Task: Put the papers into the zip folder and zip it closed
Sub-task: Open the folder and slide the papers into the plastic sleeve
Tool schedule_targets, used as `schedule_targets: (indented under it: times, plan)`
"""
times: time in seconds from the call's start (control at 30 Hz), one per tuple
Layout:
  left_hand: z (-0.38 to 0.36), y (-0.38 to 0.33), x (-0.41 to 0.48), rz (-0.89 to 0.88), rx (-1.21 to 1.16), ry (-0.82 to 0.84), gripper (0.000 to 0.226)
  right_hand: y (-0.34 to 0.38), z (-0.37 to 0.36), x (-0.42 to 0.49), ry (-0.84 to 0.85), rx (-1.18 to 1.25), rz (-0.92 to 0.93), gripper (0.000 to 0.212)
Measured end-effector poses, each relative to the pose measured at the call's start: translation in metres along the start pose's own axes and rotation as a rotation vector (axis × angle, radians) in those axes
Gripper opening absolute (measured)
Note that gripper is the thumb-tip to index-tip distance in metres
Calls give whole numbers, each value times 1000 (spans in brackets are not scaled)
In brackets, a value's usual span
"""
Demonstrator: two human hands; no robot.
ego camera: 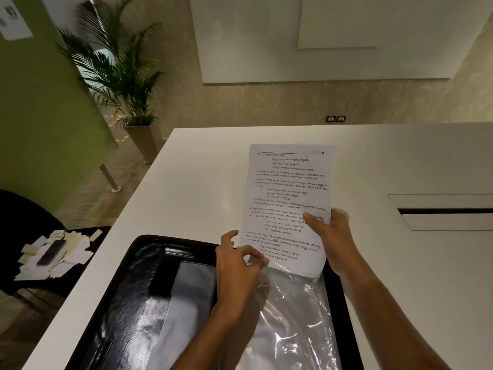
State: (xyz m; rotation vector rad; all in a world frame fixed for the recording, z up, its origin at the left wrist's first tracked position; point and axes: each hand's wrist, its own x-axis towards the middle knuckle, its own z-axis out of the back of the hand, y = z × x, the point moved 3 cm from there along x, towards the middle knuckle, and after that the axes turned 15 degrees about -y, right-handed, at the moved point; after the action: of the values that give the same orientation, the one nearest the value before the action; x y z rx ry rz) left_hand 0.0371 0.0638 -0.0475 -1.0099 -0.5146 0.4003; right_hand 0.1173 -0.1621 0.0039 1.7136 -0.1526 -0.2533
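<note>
A black zip folder (138, 284) lies open on the white table, near its front edge. Inside it on the right is a clear plastic sleeve (293, 316). My right hand (333, 231) grips the printed papers (288, 198) by their right edge, thumb on the front. The sheets stand almost upright with their bottom edge tucked into the mouth of the sleeve. My left hand (237, 263) pinches the sleeve's top edge just left of the papers and holds it apart.
The white table (202, 182) stretches away ahead, with a recessed cable slot (442, 212) at the right. To the left, a dark chair seat holds a phone (52, 251) on scattered paper slips. A potted palm (125, 76) stands beyond the table's far left corner.
</note>
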Motion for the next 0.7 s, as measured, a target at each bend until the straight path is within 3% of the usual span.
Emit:
schedule_targets:
  times: [0.27, 0.47, 0.7]
  plan:
    - [11, -2, 18, 5, -8, 76, 21, -13, 3, 19, 62, 19, -137, 32]
    - [12, -1, 30, 0, -53, 125, 22, -13, 6, 18, 95, -1, -107, 33]
    - [9, -9, 9, -292, 274, -11, 12, -3, 6, 16, 154, -26, -76, 35]
